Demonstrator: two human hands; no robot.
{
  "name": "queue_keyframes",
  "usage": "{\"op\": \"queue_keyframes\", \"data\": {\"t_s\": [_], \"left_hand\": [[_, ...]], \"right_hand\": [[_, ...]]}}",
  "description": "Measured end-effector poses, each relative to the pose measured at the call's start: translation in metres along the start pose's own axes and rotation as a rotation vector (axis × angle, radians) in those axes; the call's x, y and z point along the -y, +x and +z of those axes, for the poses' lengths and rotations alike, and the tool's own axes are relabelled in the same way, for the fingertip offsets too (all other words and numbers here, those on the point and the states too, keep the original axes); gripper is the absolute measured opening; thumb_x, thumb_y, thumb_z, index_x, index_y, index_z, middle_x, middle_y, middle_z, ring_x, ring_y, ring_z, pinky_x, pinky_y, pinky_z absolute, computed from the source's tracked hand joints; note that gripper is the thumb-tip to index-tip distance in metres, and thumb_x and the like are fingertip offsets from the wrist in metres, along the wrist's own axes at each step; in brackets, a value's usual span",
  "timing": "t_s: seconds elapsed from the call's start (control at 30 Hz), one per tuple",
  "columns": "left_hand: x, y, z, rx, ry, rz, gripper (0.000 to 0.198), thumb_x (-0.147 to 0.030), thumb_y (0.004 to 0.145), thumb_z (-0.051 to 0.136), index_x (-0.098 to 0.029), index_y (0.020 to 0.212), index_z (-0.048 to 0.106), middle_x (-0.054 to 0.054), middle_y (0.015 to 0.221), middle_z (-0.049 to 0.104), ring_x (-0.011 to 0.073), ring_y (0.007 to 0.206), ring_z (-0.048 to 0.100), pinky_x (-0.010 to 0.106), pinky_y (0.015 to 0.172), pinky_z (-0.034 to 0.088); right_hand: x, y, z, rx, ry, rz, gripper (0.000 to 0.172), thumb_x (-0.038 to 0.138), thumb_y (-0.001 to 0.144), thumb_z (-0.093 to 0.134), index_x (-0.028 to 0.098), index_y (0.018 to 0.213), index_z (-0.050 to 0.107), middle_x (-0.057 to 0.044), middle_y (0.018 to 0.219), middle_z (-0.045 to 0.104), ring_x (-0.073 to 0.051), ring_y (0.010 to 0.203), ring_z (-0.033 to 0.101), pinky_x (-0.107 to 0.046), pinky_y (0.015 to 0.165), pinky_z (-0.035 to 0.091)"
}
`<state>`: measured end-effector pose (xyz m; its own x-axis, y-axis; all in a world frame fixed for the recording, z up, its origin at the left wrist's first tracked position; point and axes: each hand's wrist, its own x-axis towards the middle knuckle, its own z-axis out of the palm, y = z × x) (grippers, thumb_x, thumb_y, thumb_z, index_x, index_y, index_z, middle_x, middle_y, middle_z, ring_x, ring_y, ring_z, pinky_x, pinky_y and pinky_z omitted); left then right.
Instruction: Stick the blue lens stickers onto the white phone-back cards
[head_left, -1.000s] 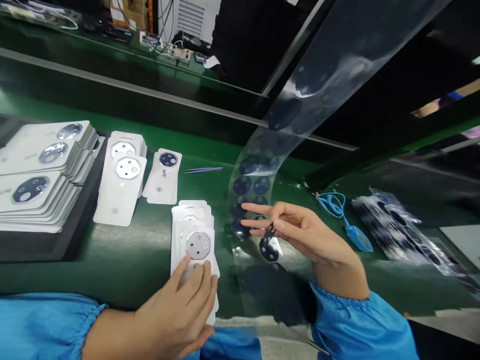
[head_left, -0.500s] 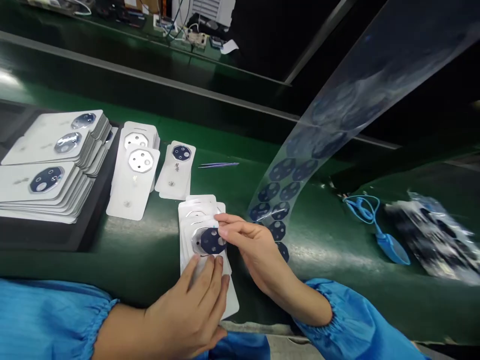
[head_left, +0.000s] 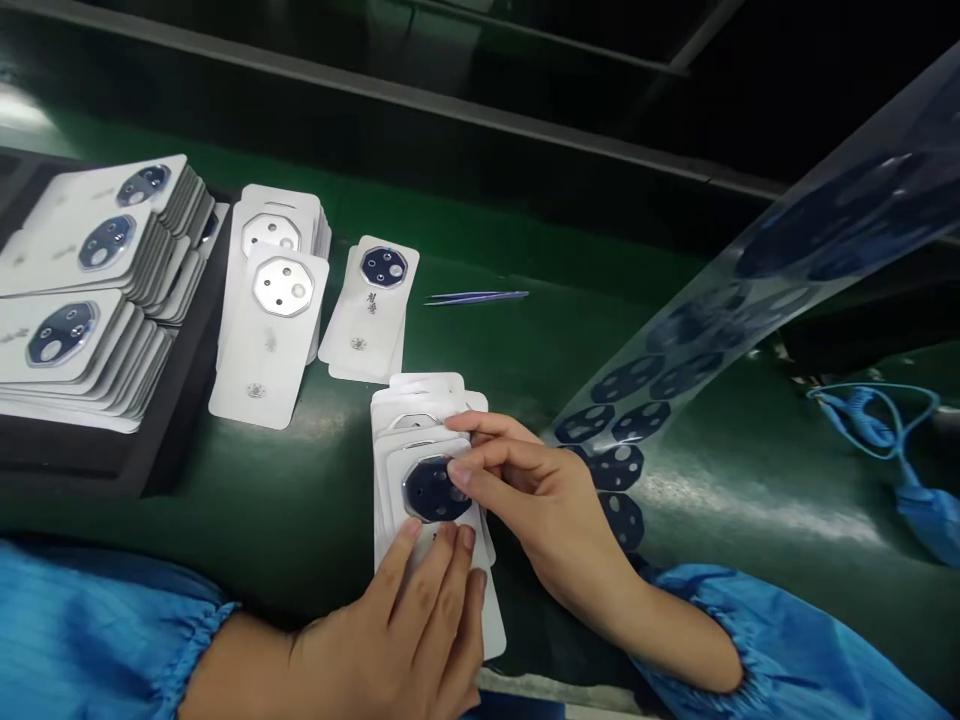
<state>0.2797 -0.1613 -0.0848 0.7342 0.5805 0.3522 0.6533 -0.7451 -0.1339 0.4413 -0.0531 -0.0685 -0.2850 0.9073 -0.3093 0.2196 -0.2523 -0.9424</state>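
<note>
In front of me lies a pile of white phone-back-shaped panels (head_left: 387, 450). A dark blue octagonal film sticker (head_left: 431, 490) with round holes covers the octagonal camera area of the top panel. My right hand (head_left: 551, 500) pinches the sticker's right edge between thumb and index finger. My left hand (head_left: 420, 630) rests with fingers stretched out on the top panel, just below the sticker. To the right, a clear film strip (head_left: 675, 340) carries several more dark stickers, its lower end on the green table.
Purple tweezers (head_left: 476, 297) lie behind the pile. Two small stacks of panels (head_left: 270, 360), (head_left: 367, 320) stand left of them. A black tray (head_left: 161, 440) at the far left holds tall panel stacks (head_left: 97, 270). A blue coiled cord (head_left: 870, 420) lies on the right.
The sticker has moved left onto the octagonal area, which was partly bare before. My left hand stays on the panel. The view has shifted.
</note>
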Motion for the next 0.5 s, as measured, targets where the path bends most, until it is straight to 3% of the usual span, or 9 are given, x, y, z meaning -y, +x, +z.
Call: {"op": "queue_keyframes", "data": {"t_s": [0.27, 0.5], "left_hand": [[0.0015, 0.0030, -0.0021, 0.023, 0.005, 0.008, 0.049, -0.051, 0.102, 0.048, -0.010, 0.120, 0.069, 0.016, 0.119, 0.073, 0.0351, 0.113, 0.067, 0.052, 0.096, 0.052], [0.0004, 0.0026, -0.0002, 0.024, -0.017, 0.003, 0.048, -0.048, 0.103, 0.048, -0.009, 0.121, 0.069, 0.016, 0.118, 0.073, 0.0348, 0.112, 0.067, 0.053, 0.095, 0.052]], "right_hand": [[0.0080, 0.0015, 0.0008, 0.020, -0.027, 0.055, 0.011, 0.032, 0.076, 0.078, 0.026, 0.066, 0.077, -0.007, 0.120, 0.068, -0.032, 0.119, 0.058, -0.039, 0.076, 0.049], [0.0086, 0.0018, 0.0013, 0.036, -0.041, 0.044, 0.012, 0.031, 0.079, 0.077, 0.026, 0.068, 0.077, -0.005, 0.121, 0.066, -0.031, 0.120, 0.058, -0.041, 0.083, 0.049]]}}
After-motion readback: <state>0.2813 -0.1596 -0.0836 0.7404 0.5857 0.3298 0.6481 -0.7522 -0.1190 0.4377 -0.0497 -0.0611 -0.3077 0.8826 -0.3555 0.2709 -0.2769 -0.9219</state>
